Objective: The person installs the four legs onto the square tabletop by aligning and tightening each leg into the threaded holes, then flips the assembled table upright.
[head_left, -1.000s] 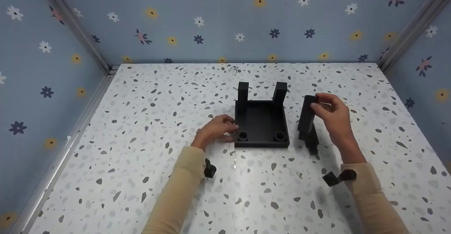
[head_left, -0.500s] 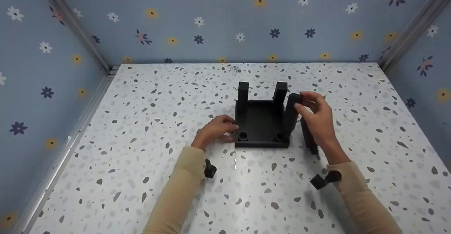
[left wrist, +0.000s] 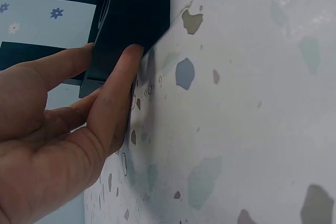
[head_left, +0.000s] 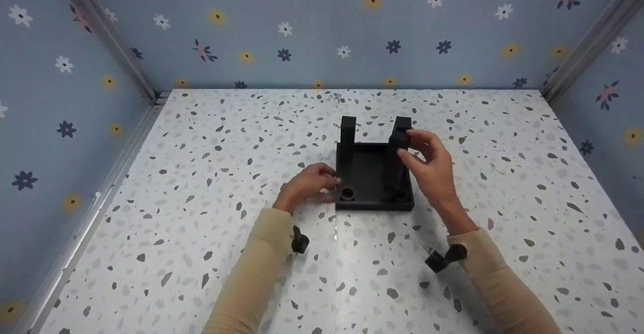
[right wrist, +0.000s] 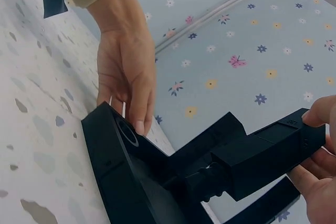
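A black square base (head_left: 370, 205) with a raised rim lies on the table, two block-shaped legs standing in its far corners: the far left leg (head_left: 347, 138) and the far right leg (head_left: 404, 121). My left hand (head_left: 309, 180) holds the base's left edge, thumb and fingers at the rim. With thumb and fingertips my right hand (head_left: 430, 168) pinches the top of a third black leg (head_left: 395, 165), over the near right corner. The right wrist view shows this leg's threaded end (right wrist: 207, 182) pointing at the base. A round socket (head_left: 347, 193) shows in the near left corner.
White speckled tabletop (head_left: 226, 148) surrounds the base. Blue flowered panels (head_left: 312, 32) stand at the back and sides, with metal rails (head_left: 108, 37) at the corners. Each wrist carries a black mount, such as the right mount (head_left: 445, 258).
My right hand has carried the leg leftward from beside the base to over its near right corner. A dark piece seen right of the base is no longer visible. My left hand has stayed put.
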Motion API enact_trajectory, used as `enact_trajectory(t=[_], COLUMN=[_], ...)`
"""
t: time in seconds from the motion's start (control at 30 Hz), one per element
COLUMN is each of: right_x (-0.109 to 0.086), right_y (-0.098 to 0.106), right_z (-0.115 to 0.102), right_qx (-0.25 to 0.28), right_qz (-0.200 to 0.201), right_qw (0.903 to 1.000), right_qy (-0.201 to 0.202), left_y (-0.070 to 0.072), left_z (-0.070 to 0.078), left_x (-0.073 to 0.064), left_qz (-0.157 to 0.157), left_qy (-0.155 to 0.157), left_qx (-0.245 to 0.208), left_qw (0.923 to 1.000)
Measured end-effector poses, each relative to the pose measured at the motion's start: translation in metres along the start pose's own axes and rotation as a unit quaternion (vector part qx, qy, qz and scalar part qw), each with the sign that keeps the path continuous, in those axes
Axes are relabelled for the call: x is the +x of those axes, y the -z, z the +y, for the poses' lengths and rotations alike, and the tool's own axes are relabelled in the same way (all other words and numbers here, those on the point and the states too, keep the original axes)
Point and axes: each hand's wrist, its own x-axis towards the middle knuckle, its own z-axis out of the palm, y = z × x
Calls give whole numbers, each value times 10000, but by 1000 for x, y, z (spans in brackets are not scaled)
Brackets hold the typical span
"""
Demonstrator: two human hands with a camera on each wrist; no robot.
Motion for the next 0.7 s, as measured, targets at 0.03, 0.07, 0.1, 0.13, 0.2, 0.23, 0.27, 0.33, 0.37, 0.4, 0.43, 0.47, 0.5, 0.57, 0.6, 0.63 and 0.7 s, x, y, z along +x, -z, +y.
enact_trajectory(t=[0.03,0.07,0.1,0.13,0.2,0.23,0.27,0.33,0.37,0.4,0.43,0.47,0.5,0.57,0.6,0.63,0.7], right_x=[-1,-1,-2,-3,-4,-5,-6,-7,-7,-8,-8,-8,-9,-10,-11,-12,-15], right_y=[-3,-6,-9,-12,-18,-21,-24,-28,-30,-32,-34,-36,-38,-41,-43,-46,-50], right_z=[0,0,1,1,2,2,3,4,5,5,6,6,7,7,7,6,3], right_qx=[21,66,64,67,63,83,74,111,148,184,203,215,232,218,219,223,229], right_qz=[4,3,-33,-64,-126,-156,-193,-233,-247,-248,-250,-248,-246,-243,-244,-264,-339], right_qw=[10000,9999,9999,9998,9996,9994,9993,9990,9989,9988,9987,9987,9987,9988,9989,9989,9986], right_qy=[43,94,130,174,256,296,316,359,374,390,387,378,378,354,337,324,323], left_y=[0,0,0,0,0,0,0,1,1,1,1,1,1,1,1,1,1], left_z=[0,0,0,-1,-1,-2,-2,-2,-3,-3,-3,-2,-2,-2,-2,-1,-1], left_x=[0,0,0,0,-1,-1,-1,-1,-1,0,0,0,1,1,2,2,2], left_qz=[-1,2,7,4,37,41,72,125,162,175,169,179,161,126,90,67,59], left_qy=[-14,-30,-48,-73,-117,-136,-173,-247,-282,-314,-332,-350,-348,-319,-285,-260,-249], left_qx=[-3,8,32,47,153,176,269,439,523,559,549,583,558,495,420,387,386], left_qw=[10000,10000,10000,10000,9998,9997,9995,9987,9981,9978,9978,9975,9977,9982,9987,9989,9989])
